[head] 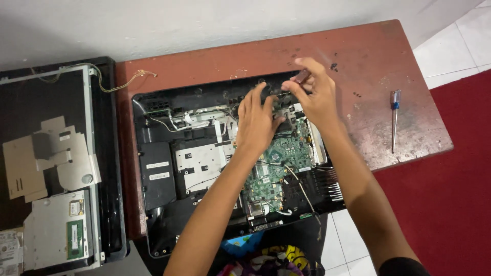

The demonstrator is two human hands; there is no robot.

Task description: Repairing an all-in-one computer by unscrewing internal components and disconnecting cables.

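An opened black computer chassis [153, 204] lies on a reddish-brown table [368, 56], with a green circuit board [279, 168] exposed on its right half. My left hand [255, 120] rests with spread fingers on the upper part of that board. My right hand [314, 94] hovers just beside it at the chassis's top edge, pinching a small dark reddish object [302, 76], blurred by motion. What the object is cannot be told.
A blue-handled screwdriver [394, 117] lies on the table's right side. A removed black panel with metal shielding and a small green memory board [48, 168] sits at the left. Red carpet [460, 179] and white floor tiles lie beyond the right edge.
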